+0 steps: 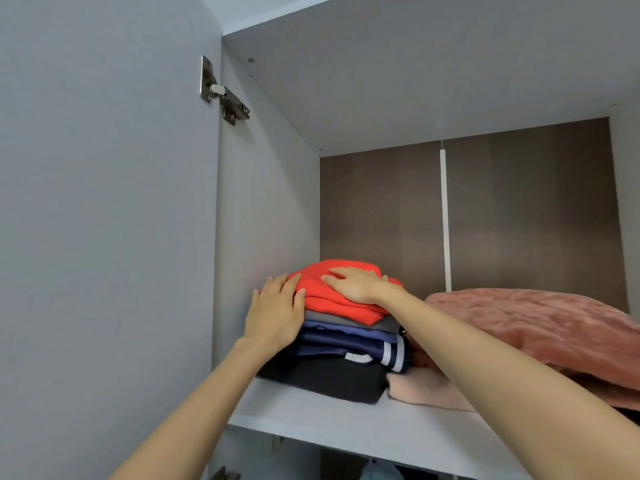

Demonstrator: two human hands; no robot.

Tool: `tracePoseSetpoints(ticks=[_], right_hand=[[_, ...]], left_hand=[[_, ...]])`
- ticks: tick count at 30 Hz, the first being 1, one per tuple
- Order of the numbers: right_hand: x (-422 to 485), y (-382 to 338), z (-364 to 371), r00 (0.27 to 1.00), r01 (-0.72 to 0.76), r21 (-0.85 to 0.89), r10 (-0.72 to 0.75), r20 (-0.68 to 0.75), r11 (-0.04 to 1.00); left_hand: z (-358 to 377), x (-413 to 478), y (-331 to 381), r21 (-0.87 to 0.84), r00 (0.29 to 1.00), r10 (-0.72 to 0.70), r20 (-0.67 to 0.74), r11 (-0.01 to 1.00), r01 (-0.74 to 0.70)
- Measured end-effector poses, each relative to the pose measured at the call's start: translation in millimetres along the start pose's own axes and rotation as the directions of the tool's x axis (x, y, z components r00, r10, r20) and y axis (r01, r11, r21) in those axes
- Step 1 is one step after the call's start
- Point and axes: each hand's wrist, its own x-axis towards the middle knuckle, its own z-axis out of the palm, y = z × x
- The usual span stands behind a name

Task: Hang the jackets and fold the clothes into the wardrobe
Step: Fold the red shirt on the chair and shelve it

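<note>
Red folded top (341, 296) is top layer of stack (349, 341), at left end of wardrobe shelf (346, 424), near side wall. Soft, light, no stiffness, so layers likely slide or slump if shoved from one side. Best hold: flat palm on top plus flat hand on side, or lift from under black bottom piece (332, 379).

Right hand (353, 284) is palm-down on red top, fingers straight, gripping nothing. Left hand (277, 313) lies flat against stack's left side, fingers extended.

Pink bedding (536, 327) is just right of stack. Open door (104, 202) is at left.

Soft even light, wide-angle edge distortion
</note>
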Motion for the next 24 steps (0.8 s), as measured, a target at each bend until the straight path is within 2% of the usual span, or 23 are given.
tracePoseSetpoints(ticks=[4,8,12,17,24], right_hand=[[-31,-7,-20,0.950,0.121,-0.017,-0.120,-0.289,0.993],[-75,-11,-40,0.888,0.209,-0.032,-0.203,-0.413,0.977],[-133,-8,-52,0.866,0.247,0.057,-0.194,-0.462,0.967],[-205,7,-47,0.873,0.252,0.223,-0.122,-0.472,0.942],[-285,19,-33,0.898,0.243,0.305,-0.094,-0.430,0.921]], left_hand=[[-28,-7,8,-0.016,1.000,-0.004,-0.002,1.000,0.004],[-56,-28,28,-0.064,0.997,0.029,-0.076,0.997,-0.034],[-78,-64,49,-0.107,0.992,0.061,-0.108,0.992,-0.073],[-95,-125,70,-0.167,0.982,0.076,-0.171,0.980,-0.105],[-103,-198,93,-0.267,0.992,0.081,-0.100,0.958,-0.105]])
